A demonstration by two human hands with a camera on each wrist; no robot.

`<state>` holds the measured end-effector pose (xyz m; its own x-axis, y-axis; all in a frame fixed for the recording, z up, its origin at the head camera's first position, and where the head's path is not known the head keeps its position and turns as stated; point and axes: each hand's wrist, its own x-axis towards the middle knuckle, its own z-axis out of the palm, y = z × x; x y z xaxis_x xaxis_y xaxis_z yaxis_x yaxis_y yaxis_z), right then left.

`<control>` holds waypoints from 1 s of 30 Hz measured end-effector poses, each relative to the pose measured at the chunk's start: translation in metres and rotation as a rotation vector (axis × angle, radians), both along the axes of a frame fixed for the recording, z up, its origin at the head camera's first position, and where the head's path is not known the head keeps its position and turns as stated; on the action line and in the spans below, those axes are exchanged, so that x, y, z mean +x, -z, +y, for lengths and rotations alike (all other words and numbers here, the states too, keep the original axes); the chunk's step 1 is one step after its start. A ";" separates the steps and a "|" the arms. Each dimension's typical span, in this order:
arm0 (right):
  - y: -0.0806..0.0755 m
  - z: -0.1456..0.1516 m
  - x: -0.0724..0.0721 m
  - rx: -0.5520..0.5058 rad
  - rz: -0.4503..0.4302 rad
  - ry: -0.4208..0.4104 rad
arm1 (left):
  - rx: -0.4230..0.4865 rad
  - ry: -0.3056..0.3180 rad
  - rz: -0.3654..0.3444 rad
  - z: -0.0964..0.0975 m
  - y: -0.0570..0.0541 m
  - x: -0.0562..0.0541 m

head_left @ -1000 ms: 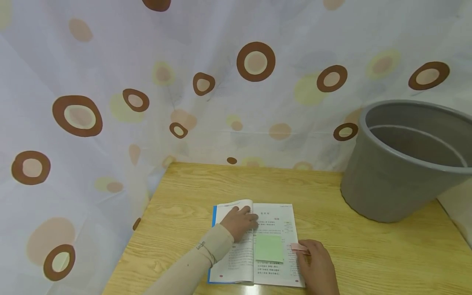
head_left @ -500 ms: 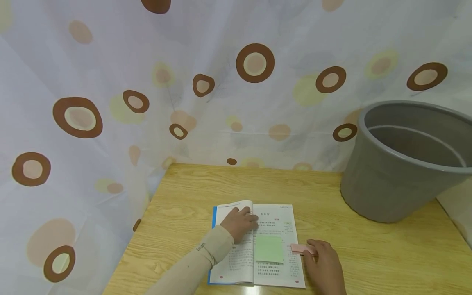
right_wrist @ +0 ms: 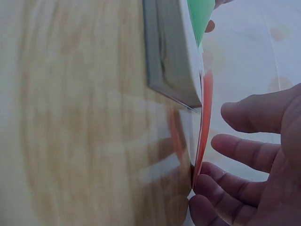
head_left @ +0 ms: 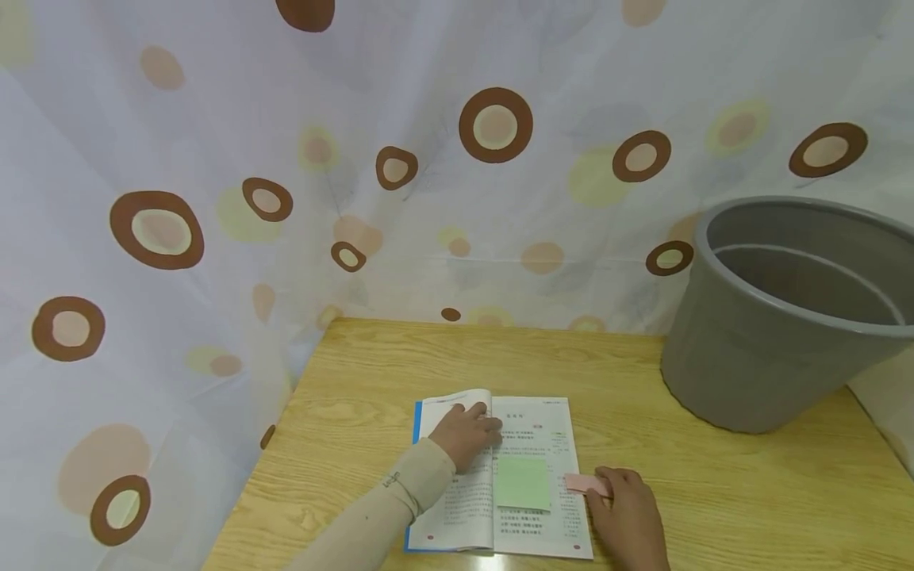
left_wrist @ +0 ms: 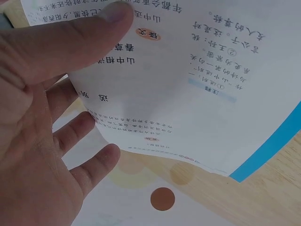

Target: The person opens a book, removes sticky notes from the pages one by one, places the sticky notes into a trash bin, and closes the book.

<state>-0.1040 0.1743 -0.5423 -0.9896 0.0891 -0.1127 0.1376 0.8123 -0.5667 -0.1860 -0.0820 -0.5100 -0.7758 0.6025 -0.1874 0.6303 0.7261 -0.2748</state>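
Note:
An open book (head_left: 464, 500) with printed pages and a blue cover edge lies on the table. My left hand (head_left: 467, 434) rests on it near the spine, fingers spread; in the left wrist view its thumb (left_wrist: 117, 12) lies over the curved page. A square green sticky note (head_left: 524, 482) sits on the right page. At that page's outer edge, a pink sticky note strip (head_left: 581, 483) sticks out past the book. Beside its outer end is my right hand (head_left: 628, 519). In the right wrist view, the lower fingers touch the strip's end, while thumb and index finger stand apart from it.
A large grey bin (head_left: 757, 341) stands on the wooden table (head_left: 428, 349) at the right. A white curtain (head_left: 407, 79) with brown and yellow spots hangs behind the table and along its left side.
My right hand has drawn back slightly to the right, uncovering more of the pink sticky note strip. The left hand keeps its place on the book.

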 end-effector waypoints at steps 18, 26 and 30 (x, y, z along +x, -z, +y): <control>0.001 -0.007 -0.003 0.130 -0.031 -0.026 | -0.012 0.014 0.013 -0.002 -0.002 -0.001; -0.001 -0.008 -0.004 0.134 0.007 -0.037 | -0.018 -0.001 -0.001 -0.001 0.001 -0.005; 0.000 -0.007 -0.003 0.137 0.034 -0.041 | -0.016 -0.004 -0.005 -0.001 0.002 -0.002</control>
